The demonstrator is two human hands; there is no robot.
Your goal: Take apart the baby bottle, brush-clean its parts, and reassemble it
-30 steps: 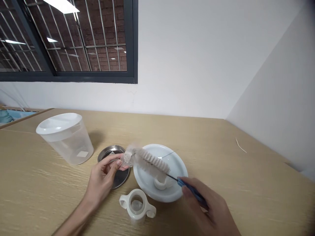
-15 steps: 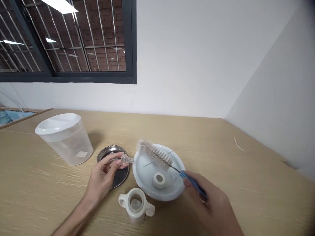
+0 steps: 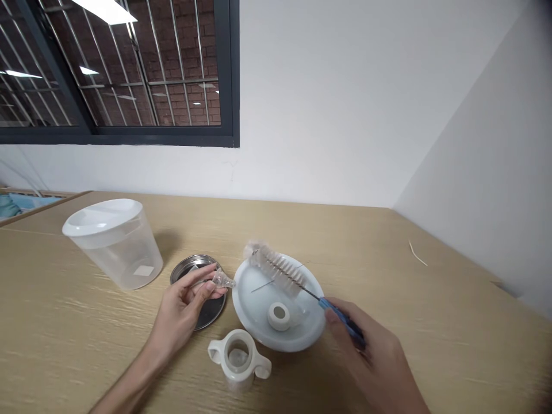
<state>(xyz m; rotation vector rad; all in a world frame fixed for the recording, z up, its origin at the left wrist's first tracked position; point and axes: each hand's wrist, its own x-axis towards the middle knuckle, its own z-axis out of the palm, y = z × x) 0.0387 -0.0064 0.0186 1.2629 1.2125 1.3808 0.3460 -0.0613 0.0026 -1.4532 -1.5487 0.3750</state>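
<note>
I can read no text, brand, number or sign; the small white label [image 3: 144, 270] on the translucent plastic bucket [image 3: 112, 256] shows no legible print.

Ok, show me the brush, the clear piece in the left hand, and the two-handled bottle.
Brush [image 3: 282, 271], head view, on the white bristles.
Clear piece [image 3: 222, 279], head view, on its exposed part.
Two-handled bottle [image 3: 238, 375], head view, on its front, below the opening.

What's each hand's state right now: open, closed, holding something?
Left hand: closed, pinching a small clear piece between thumb and fingers.
Right hand: closed around the blue handle of a bristle brush.
</note>
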